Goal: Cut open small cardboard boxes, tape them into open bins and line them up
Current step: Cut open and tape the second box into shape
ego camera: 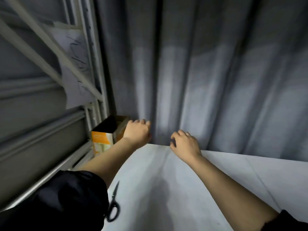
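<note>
Open-top box [106,137] stands upright centre-left, at table's [183,189] far edge. Left hand [137,132] just right of it, fingers curled, maybe touching; grip unclear. Right hand [184,143] farther right, loosely curled, empty.

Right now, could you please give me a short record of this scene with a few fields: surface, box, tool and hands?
surface: white table, far edge against a grey curtain
box: orange and white box, top open, upright at the table's far left corner
tool: scissors, closed, lying on the table near the left sleeve
left hand: beside the box at the far edge; contact unclear, fingers curled, grip hidden
right hand: at the far edge, fingers loosely curled, holding nothing
image: blurred
</note>
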